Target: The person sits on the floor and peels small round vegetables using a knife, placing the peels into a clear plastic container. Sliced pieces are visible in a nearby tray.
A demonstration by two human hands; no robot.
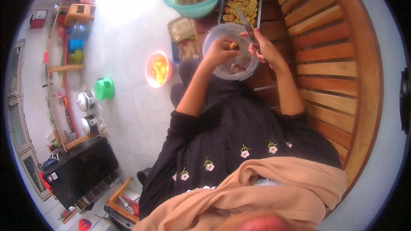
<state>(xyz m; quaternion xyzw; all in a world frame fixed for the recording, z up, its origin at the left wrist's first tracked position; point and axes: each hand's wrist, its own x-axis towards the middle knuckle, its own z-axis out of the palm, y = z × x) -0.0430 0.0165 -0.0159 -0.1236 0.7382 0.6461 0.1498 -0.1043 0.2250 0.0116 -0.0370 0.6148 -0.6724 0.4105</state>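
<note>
My left hand (pixel 219 52) pinches a small brown, lumpy piece of food (pixel 233 45) above a clear plastic bowl (pixel 206 45). The piece's exact kind is too small to make out. To the right of it, my right hand (pixel 266 49) grips a knife (pixel 244 19), its blade pointing up and away to the left. A few brownish bits (pixel 235 67) lie in the bowl, partly hidden by my hands. Just beyond it, a metal tray (pixel 221 12) holds many thin yellow round slices (pixel 245 5).
A teal colander (pixel 171 3) with pale brown strips stands at the far side. Left of the bowl are a blue basket (pixel 175 52) with a beige lid and a pink bowl (pixel 149 77) of yellow pieces. A slatted wooden backrest (pixel 327 68) rises on the right.
</note>
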